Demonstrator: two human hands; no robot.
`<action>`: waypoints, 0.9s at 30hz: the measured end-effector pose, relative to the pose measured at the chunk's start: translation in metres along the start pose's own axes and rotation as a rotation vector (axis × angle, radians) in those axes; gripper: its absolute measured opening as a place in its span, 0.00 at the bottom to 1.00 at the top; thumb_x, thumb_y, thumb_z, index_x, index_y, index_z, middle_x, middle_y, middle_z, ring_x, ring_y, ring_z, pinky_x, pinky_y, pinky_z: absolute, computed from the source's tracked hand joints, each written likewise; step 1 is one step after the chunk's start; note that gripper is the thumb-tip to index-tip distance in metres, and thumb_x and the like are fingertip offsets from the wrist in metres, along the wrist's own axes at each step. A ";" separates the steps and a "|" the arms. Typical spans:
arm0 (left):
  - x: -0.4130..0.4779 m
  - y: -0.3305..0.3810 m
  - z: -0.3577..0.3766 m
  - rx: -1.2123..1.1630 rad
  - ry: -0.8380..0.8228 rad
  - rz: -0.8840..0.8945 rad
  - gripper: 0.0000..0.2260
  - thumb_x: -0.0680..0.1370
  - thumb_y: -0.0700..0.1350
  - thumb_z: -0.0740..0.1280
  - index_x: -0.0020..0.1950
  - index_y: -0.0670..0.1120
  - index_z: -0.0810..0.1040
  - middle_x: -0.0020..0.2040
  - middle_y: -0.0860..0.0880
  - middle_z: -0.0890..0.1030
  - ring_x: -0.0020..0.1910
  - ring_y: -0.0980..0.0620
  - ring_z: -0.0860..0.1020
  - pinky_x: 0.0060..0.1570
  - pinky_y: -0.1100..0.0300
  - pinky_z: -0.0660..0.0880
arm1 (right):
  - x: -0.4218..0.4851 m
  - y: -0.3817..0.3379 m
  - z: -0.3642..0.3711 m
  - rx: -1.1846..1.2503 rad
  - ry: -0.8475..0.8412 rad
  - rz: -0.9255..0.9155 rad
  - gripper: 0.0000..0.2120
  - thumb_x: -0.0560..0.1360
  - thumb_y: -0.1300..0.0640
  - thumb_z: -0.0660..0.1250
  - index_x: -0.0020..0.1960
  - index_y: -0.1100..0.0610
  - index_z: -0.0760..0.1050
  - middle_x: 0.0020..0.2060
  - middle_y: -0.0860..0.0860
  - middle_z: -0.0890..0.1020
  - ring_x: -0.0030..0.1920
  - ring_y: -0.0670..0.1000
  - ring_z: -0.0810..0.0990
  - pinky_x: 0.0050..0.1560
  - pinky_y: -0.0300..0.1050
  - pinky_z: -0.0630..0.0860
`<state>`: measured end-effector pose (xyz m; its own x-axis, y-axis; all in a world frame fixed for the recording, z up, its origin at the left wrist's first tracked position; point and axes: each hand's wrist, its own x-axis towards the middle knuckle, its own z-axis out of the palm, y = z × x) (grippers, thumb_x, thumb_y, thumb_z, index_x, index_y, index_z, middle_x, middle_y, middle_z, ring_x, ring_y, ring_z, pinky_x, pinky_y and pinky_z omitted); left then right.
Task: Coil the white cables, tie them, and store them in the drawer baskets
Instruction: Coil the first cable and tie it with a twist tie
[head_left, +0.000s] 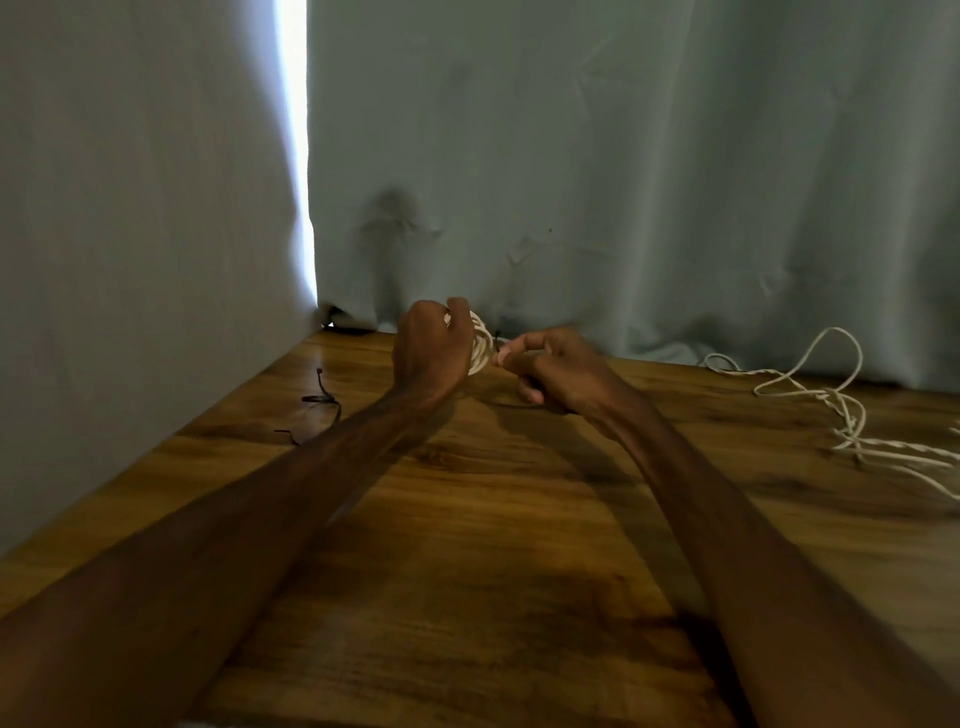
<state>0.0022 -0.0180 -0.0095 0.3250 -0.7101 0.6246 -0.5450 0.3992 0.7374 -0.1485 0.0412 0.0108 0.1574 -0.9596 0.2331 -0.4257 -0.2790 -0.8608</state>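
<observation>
Two hands work close together at the far edge of the desk (467, 519), just in front of the curtain (623, 156). The left hand (431, 343) is clenched around a small coil (482, 349) of white cable and holds it upright, clear of the wood. The right hand (550, 369) sits just beside it, thumb and forefinger pinched on what looks like a thin dark tie (500, 336), though that strand is small and blurred. This appears to be the tying step for the first bundle. To do it well, the left grip should pin all the loops flat against one another so none springs loose, with the thumb pressing where the tie crosses. The right hand would do best to pass the tie fully around the whole bundle rather than through a few loops, then twist it snug against the cable without crushing it. Spare black ties (323, 400) lie on the desk to the left, within reach if this one slips. More loose white cables (841, 415) lie tangled at the right and are not yet coiled. No drawer basket is in view.
</observation>
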 end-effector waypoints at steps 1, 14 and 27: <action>-0.001 0.000 0.000 0.000 0.003 0.013 0.25 0.85 0.46 0.59 0.27 0.46 0.65 0.25 0.50 0.66 0.25 0.56 0.67 0.23 0.69 0.62 | 0.000 -0.001 0.003 -0.009 -0.023 -0.001 0.08 0.82 0.63 0.64 0.54 0.67 0.80 0.23 0.54 0.72 0.18 0.43 0.66 0.21 0.34 0.62; -0.004 0.003 0.001 -0.087 -0.037 0.245 0.17 0.77 0.49 0.59 0.29 0.46 0.71 0.25 0.54 0.70 0.25 0.56 0.70 0.27 0.67 0.61 | -0.005 -0.001 0.019 0.074 0.096 0.130 0.09 0.76 0.61 0.72 0.46 0.68 0.85 0.39 0.59 0.87 0.31 0.48 0.78 0.27 0.38 0.72; -0.008 -0.001 0.006 -0.009 0.000 0.353 0.14 0.76 0.48 0.60 0.39 0.40 0.78 0.33 0.46 0.79 0.31 0.48 0.77 0.29 0.55 0.70 | -0.008 -0.010 0.031 0.441 0.201 0.352 0.09 0.78 0.53 0.72 0.46 0.60 0.82 0.28 0.52 0.83 0.25 0.46 0.79 0.26 0.38 0.74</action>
<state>-0.0046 -0.0167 -0.0170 0.1178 -0.5274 0.8414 -0.6171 0.6250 0.4781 -0.1177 0.0532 0.0032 -0.1160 -0.9917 -0.0560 -0.0044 0.0569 -0.9984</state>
